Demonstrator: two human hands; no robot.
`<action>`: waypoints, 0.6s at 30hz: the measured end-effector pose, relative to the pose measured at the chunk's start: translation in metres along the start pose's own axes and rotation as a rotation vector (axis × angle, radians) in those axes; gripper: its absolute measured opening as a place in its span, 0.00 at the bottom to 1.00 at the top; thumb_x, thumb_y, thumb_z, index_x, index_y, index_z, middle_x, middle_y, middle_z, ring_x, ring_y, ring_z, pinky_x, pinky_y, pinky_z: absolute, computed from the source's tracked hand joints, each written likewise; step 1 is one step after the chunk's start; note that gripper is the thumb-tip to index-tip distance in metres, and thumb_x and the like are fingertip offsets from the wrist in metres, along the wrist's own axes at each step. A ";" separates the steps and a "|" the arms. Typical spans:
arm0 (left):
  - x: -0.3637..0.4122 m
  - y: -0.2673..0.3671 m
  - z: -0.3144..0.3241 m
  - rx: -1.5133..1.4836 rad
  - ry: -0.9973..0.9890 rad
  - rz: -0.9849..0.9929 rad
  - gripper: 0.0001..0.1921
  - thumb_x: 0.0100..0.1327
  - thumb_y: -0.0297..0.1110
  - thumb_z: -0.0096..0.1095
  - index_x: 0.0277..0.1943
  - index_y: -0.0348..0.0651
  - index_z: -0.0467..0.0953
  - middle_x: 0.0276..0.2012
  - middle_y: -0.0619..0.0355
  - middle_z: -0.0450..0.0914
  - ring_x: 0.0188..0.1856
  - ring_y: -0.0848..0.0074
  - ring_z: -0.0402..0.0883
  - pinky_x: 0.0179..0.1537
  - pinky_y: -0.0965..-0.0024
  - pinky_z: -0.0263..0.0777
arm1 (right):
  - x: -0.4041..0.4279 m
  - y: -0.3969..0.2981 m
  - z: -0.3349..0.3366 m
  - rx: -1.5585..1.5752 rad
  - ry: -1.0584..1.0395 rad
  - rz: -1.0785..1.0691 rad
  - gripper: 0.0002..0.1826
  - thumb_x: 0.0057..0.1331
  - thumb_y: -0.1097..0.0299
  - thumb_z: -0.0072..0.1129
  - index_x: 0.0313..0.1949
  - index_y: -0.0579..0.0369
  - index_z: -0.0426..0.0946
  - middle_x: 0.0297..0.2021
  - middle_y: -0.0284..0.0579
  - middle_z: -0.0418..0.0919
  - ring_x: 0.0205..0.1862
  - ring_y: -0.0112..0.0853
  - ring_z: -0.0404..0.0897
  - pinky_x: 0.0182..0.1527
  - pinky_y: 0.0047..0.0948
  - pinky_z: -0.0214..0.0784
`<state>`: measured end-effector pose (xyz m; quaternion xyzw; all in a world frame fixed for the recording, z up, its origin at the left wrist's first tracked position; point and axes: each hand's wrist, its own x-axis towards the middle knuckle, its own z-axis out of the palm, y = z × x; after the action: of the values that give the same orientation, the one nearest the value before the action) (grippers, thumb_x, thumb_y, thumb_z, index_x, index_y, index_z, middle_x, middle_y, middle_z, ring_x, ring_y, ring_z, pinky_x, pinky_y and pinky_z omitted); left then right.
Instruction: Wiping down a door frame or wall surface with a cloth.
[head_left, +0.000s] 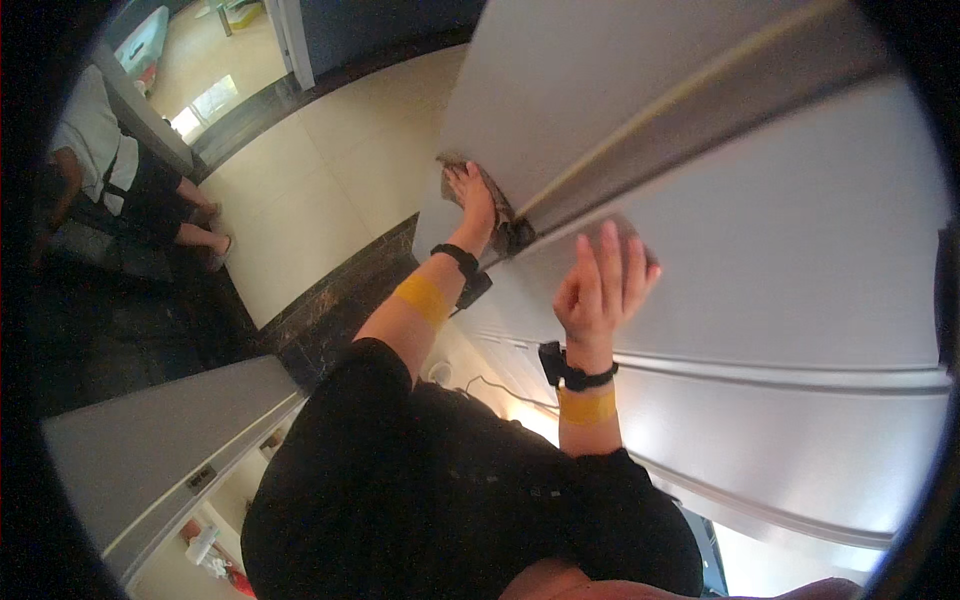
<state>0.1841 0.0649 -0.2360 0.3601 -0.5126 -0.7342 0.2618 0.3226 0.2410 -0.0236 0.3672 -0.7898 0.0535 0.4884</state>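
Observation:
My left hand (475, 199) lies flat on a brown-grey cloth (451, 196), pressing it against a smooth grey panel (525, 97) close to its lower corner. Beside that panel runs a long recessed edge (675, 112) with a pale strip, and a small dark part (516, 234) sits at its near end. My right hand (606, 281) is raised in front of a silver appliance front (787, 247), probably a refrigerator, fingers extended and nothing visible in it. Whether its fingertips touch the surface I cannot tell. Both wrists carry black straps and yellow bands.
Another person (112, 172) sits at the left. An inner door (172, 442) with a metal latch plate stands at the lower left, beside shelves holding small items (210, 551). A cable (510, 394) hangs behind my arms. Pale floor tiles (315, 180) meet a dark stone border.

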 end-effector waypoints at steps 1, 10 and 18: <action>-0.001 0.003 0.002 -0.010 0.011 -0.118 0.39 0.76 0.53 0.37 0.77 0.35 0.38 0.79 0.46 0.33 0.79 0.57 0.34 0.76 0.54 0.30 | -0.004 0.003 -0.001 -0.001 0.003 -0.010 0.22 0.61 0.77 0.49 0.53 0.45 0.82 0.61 0.41 0.77 0.69 0.44 0.66 0.75 0.52 0.41; -0.058 0.202 0.046 0.305 -0.101 0.947 0.34 0.70 0.42 0.47 0.73 0.30 0.51 0.76 0.35 0.37 0.77 0.39 0.33 0.72 0.37 0.28 | -0.021 0.032 -0.012 -0.311 0.130 -0.020 0.16 0.66 0.73 0.52 0.52 0.51 0.80 0.67 0.58 0.67 0.72 0.58 0.58 0.72 0.59 0.44; -0.047 0.128 0.037 0.326 -0.183 0.831 0.33 0.70 0.42 0.49 0.72 0.32 0.55 0.76 0.36 0.40 0.76 0.39 0.37 0.73 0.38 0.31 | -0.022 0.039 -0.023 -0.457 0.031 0.032 0.16 0.69 0.72 0.50 0.55 0.56 0.76 0.66 0.59 0.68 0.72 0.58 0.58 0.73 0.60 0.42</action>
<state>0.1854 0.0781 -0.0952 0.0937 -0.7435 -0.5055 0.4278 0.3208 0.2911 -0.0188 0.2333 -0.7796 -0.1134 0.5700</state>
